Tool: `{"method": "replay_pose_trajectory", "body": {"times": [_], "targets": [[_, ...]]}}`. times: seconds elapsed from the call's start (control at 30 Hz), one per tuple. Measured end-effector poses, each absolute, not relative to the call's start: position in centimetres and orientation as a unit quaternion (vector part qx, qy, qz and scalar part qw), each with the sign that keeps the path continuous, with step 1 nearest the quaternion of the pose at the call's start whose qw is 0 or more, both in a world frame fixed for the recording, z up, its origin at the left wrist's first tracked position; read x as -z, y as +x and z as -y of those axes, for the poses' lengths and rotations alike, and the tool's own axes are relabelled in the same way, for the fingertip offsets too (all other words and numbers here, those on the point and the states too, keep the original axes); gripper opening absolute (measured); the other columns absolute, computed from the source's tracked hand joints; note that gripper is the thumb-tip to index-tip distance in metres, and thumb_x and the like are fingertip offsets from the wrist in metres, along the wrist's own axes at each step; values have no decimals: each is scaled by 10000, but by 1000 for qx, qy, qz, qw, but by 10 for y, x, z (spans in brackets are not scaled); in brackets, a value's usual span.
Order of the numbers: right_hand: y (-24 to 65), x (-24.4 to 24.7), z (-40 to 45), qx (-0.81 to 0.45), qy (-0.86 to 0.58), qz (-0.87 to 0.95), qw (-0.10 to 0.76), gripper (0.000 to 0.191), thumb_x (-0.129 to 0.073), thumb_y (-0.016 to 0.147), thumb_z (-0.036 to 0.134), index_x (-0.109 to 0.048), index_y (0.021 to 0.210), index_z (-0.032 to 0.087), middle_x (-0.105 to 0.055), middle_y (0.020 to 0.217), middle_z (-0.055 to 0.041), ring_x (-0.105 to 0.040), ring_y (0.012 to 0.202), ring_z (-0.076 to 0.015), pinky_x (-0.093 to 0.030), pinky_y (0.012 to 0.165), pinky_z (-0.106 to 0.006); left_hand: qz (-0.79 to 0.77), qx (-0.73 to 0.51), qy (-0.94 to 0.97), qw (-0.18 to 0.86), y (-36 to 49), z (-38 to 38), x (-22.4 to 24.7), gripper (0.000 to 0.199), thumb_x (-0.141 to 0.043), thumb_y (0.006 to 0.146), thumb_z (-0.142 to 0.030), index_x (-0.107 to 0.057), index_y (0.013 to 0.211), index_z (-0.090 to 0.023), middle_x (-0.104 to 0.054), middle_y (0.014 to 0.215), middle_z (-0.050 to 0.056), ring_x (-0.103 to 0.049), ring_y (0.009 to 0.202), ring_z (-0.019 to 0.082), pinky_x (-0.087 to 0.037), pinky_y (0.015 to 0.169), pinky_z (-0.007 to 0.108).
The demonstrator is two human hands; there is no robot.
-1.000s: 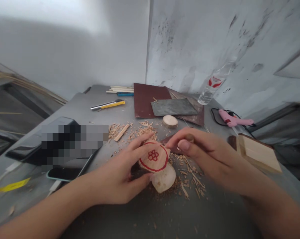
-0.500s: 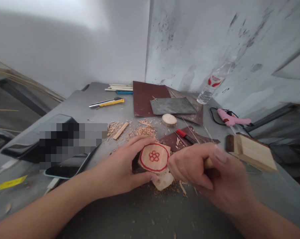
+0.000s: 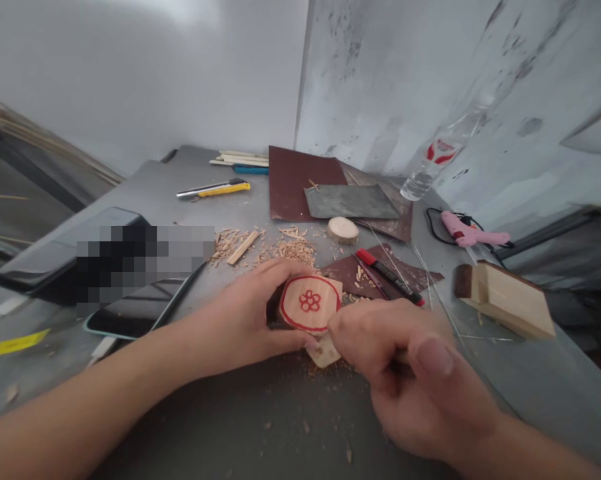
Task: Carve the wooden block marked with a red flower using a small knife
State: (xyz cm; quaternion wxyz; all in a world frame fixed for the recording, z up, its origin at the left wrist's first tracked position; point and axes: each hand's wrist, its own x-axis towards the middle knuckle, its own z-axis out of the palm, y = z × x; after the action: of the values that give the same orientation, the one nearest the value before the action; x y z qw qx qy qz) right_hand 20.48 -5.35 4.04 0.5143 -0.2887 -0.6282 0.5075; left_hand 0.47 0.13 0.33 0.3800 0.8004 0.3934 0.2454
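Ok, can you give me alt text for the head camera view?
The left hand grips a wood piece marked with a red circle and flower, while the closed right hand sits at its lower edge. Wood shavings lie on the grey table.

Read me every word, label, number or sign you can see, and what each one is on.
Nothing can be read as words or numbers.
Bottle label: red and white marks, too blurred to read.
Marker: any print is too small to read.
Yellow strip: too blurred to tell if it bears text.
Wood block: no text, only a red flower sign inside a red ring.
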Motion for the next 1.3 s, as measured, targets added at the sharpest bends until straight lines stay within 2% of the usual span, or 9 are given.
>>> {"method": "replay_pose_trajectory", "body": {"times": [0.2, 0.37, 0.5, 0.57, 0.63, 0.7, 0.8, 0.9, 1.3], "targets": [[206, -34, 37, -548, -286, 554, 558, 631, -528, 1031, 559, -388, 519, 219, -293, 490, 30, -288, 469, -136, -248, 505, -338, -393, -249, 795, 389, 3, -3, -3, 645, -906, 769, -385, -608, 1329, -269, -677, 1359, 44, -671, 1241, 271, -547, 1098, 438], [217, -36, 22, -644, -207, 498, 543, 598, -508, 1008, 555, -396, 520, 227, -260, 481, 42, -214, 425, -121, -227, 462, -327, -399, -240, 791, 396, 3, -4, -4, 647, -915, 765, -421, -629, 1331, -297, -683, 1368, 35, -689, 1235, 283, -563, 1091, 447], [228, -44, 26, -611, -246, 547, 517, 462, -541, 998, 432, -550, 585, 225, -404, 535, 4, -369, 511, -163, -280, 525, -349, -402, -242, 783, 409, 3, -3, -4, 651, -923, 759, -424, -626, 1325, -301, -681, 1363, 37, -693, 1230, 288, -562, 1099, 458], [233, -47, 29, -604, -255, 586, 476, 429, -554, 993, 411, -591, 615, 212, -478, 564, -12, -425, 553, -170, -304, 555, -350, -402, -236, 779, 418, 3, -3, -4, 624, -920, 767, -420, -630, 1307, -304, -688, 1336, 37, -700, 1205, 284, -577, 1072, 455], [236, -48, 31, -609, -231, 635, 415, 493, -517, 1016, 466, -555, 600, 204, -494, 565, -12, -428, 546, -157, -310, 559, -343, -403, -241, 774, 424, 3, -3, -3, 634, -927, 757, -413, -629, 1307, -306, -679, 1345, 39, -695, 1205, 281, -582, 1064, 451], [237, -47, 31, -602, -212, 669, 381, 559, -460, 1050, 502, -460, 578, 203, -438, 545, 4, -388, 529, -140, -285, 556, -335, -404, -244, 771, 427, 3, -3, -3, 641, -932, 750, -401, -629, 1307, -310, -671, 1354, 36, -688, 1211, 276, -582, 1065, 446], [234, -44, 31, -593, -202, 650, 431, 561, -442, 1067, 473, -346, 588, 199, -319, 538, 30, -306, 518, -125, -235, 552, -334, -402, -242, 776, 421, 4, -3, -3, 628, -923, 760, -388, -627, 1308, -314, -669, 1358, 30, -684, 1224, 273, -573, 1082, 450], [228, -42, 30, -617, -181, 597, 480, 536, -461, 1048, 445, -318, 595, 196, -268, 526, 39, -253, 499, -121, -215, 534, -337, -405, -241, 782, 407, 5, -3, -4, 631, -914, 763, -385, -622, 1317, -309, -669, 1371, 37, -679, 1247, 283, -548, 1121, 468], [217, -47, 40, -603, -259, 548, 518, 548, -510, 1010, 455, -307, 574, 194, -235, 513, 29, -240, 491, -139, -222, 527, -356, -412, -232, 787, 395, 6, -4, -5, 627, -908, 753, -403, -621, 1296, -278, -697, 1337, 44, -684, 1218, 286, -554, 1073, 441]]}}
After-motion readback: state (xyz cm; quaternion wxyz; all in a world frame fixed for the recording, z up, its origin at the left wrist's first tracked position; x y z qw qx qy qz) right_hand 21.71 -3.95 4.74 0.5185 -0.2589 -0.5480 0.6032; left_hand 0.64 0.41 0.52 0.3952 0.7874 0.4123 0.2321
